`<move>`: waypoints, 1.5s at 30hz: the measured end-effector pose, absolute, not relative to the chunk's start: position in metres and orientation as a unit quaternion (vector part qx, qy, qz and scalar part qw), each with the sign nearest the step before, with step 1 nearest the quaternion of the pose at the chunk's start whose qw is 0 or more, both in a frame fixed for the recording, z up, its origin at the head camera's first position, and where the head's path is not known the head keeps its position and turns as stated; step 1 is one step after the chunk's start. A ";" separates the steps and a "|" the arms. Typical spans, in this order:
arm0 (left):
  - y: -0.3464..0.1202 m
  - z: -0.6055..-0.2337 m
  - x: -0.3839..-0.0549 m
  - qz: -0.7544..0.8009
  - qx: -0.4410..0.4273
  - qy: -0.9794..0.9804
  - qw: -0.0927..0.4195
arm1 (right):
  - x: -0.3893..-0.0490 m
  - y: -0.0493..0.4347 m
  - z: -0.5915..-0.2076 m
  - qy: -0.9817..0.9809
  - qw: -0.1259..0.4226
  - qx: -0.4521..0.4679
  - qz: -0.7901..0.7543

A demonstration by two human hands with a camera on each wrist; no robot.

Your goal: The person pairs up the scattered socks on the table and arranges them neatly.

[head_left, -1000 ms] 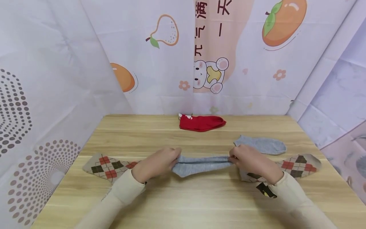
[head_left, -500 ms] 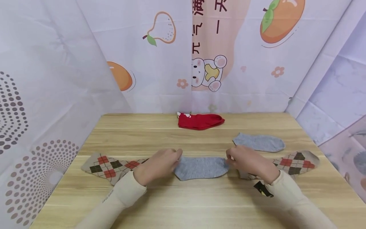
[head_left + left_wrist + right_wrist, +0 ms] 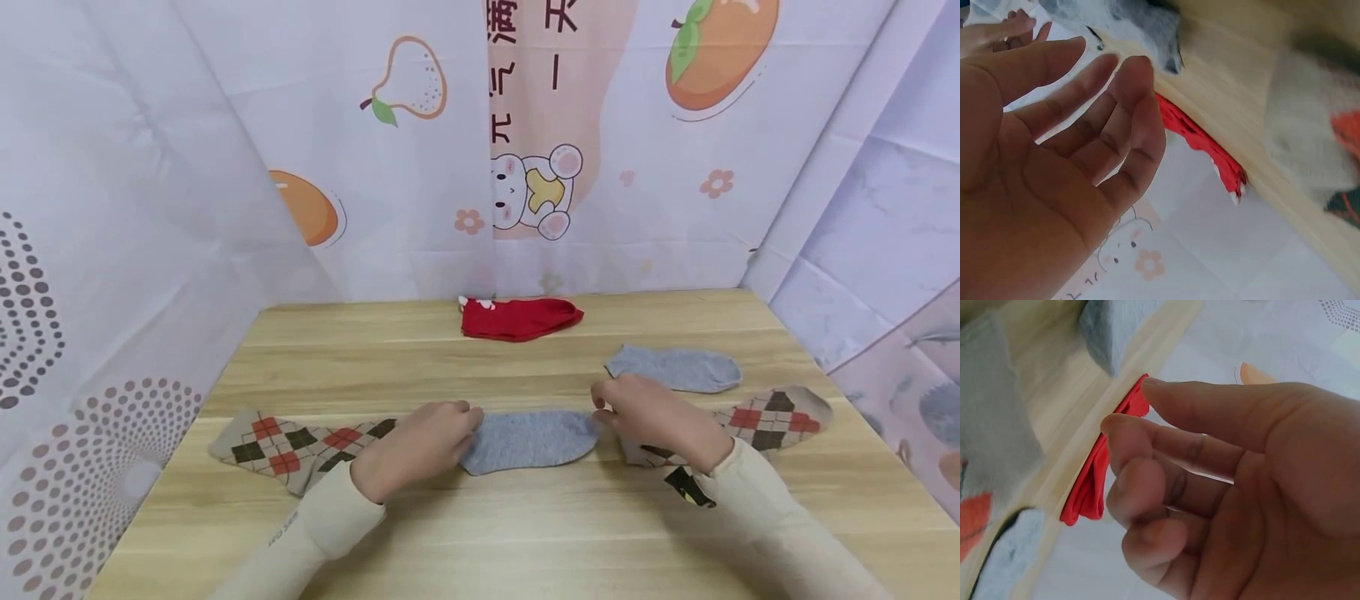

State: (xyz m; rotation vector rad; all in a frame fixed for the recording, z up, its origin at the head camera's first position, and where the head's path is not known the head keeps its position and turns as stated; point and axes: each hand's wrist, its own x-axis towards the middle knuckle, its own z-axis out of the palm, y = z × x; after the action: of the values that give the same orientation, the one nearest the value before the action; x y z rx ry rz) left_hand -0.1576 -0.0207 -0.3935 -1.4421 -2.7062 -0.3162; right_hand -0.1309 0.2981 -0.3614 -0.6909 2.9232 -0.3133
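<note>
The left hand (image 3: 422,446) is loosely bent, a moderate gap between thumb and fingertips and nothing gripped, while the right hand (image 3: 663,418) has its fingers curled more softly inward, the thumb apart from them, also gripping nothing. Between the two hands the grey sock (image 3: 532,439) lies flat, its ends just beside their fingertips. Beyond the right hand lies a second grey sock (image 3: 682,368), and beyond both hands, a red sock (image 3: 521,320).

From here I read 元气 (image 3: 502,79) and 一天 (image 3: 561,17) on the curtain (image 3: 322,100) beyond the table's (image 3: 405,358) far edge; left-sleeve lettering (image 3: 283,529) is illegible.
</note>
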 end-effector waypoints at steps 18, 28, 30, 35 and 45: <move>-0.018 -0.391 -0.146 -0.086 -0.444 -0.892 0.012 | -0.131 0.312 -0.349 0.973 0.056 -0.213 -0.076; 0.009 -0.369 -0.151 -0.095 -0.456 -0.884 0.025 | -0.127 0.319 -0.341 0.976 0.056 -0.189 -0.097; 0.018 -0.363 -0.153 -0.092 -0.465 -0.880 0.033 | -0.126 0.320 -0.340 0.976 0.050 -0.190 -0.097; 0.045 -0.349 -0.160 -0.100 -0.477 -0.872 0.041 | -0.124 0.325 -0.338 0.977 0.037 -0.184 -0.106; 0.089 -0.330 -0.170 -0.122 -0.480 -0.869 0.018 | -0.129 0.339 -0.332 0.976 0.019 -0.185 -0.115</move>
State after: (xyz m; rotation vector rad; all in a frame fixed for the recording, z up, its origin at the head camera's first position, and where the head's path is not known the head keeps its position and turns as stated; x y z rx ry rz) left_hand -0.1701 0.0893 -0.3298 -1.4898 -2.6982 -0.3783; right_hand -0.1286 0.3392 -0.3320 -0.5732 3.0292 -0.3580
